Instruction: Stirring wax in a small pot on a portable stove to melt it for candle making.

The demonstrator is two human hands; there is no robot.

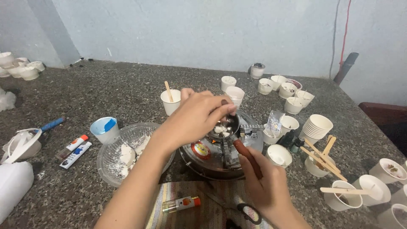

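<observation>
My left hand (199,116) reaches over a small metal pot (222,129) that holds white chunks, and its fingers pinch a thin stirrer whose tip is in the pot. My right hand (265,180) grips the pot's brown handle (248,157) from the near side. The pot stands on a round metal stove (203,157). Left of the stove sits a clear plastic bowl (116,154) with white pieces inside.
Many small white paper cups stand about, some with wooden sticks (324,157), plus a stack of cups (316,127). A blue-rimmed cup (104,128), two lighters (74,150), a small bottle (182,204) and scissors (248,212) on a striped cloth lie near me.
</observation>
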